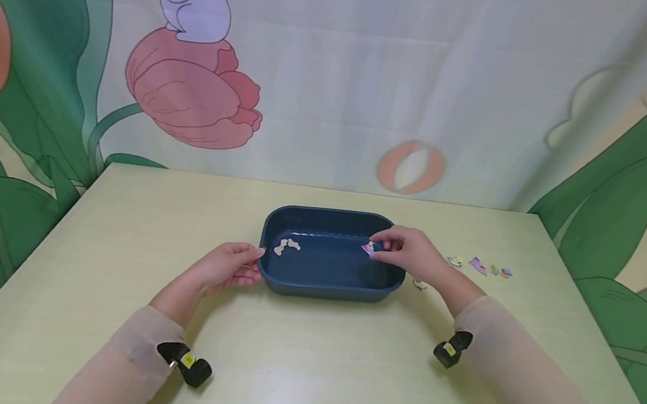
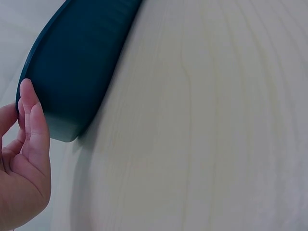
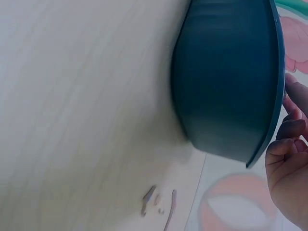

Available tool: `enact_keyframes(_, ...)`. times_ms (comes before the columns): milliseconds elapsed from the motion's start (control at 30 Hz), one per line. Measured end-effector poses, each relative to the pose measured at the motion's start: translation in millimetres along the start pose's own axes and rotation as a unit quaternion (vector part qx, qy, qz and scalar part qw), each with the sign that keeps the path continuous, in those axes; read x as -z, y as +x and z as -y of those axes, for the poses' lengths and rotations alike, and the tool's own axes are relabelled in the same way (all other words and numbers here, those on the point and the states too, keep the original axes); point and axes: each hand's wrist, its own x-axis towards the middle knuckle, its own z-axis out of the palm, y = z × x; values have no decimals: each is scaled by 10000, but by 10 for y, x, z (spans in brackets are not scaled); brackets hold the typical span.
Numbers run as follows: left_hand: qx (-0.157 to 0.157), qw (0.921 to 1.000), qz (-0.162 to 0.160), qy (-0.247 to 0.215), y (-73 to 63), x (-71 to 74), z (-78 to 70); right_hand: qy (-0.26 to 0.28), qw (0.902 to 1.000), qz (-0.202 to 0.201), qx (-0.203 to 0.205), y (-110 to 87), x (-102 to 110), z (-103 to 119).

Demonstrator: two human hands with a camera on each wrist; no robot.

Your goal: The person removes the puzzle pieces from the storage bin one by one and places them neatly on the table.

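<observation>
A dark blue tray [image 1: 327,287] stands in the middle of the pale table. Two pale flat pieces [image 1: 287,246] lie inside it at the left. My left hand [image 1: 231,264] rests against the tray's left end with straight fingers; in the left wrist view the fingertips [image 2: 30,103] touch the tray's corner [image 2: 72,72]. Over the tray's right side, my right hand [image 1: 407,249] pinches a small pink piece [image 1: 368,248]. The right wrist view shows the tray's outer wall [image 3: 226,82] and my curled fingers [image 3: 288,144] at its rim; the piece is hidden there.
Several small coloured pieces [image 1: 478,266] lie in a row on the table to the right of the tray, and one pale piece [image 1: 419,284] sits close to my right wrist. A curtain with a flower print hangs behind the table.
</observation>
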Motion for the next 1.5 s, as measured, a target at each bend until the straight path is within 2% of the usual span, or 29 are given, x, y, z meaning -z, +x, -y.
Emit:
enact_keyframes(467, -16, 10000, 18, -38, 12, -6, 21, 63, 9988, -230, -423, -230, 243, -148)
enact_keyframes(833, -100, 9999, 107, -6, 16, -30, -13, 181, 9966, -318, -744, -413, 315, -333)
enact_keyframes(1133, -112, 9999, 25, -73, 21, -30, -34, -170, 9944, -428, -953, -519, 404, -394)
enact_keyframes(1500, -41, 9999, -124, 2, 5, -2, -32, -668, 9841, -163, -1640, -620, 492, -564)
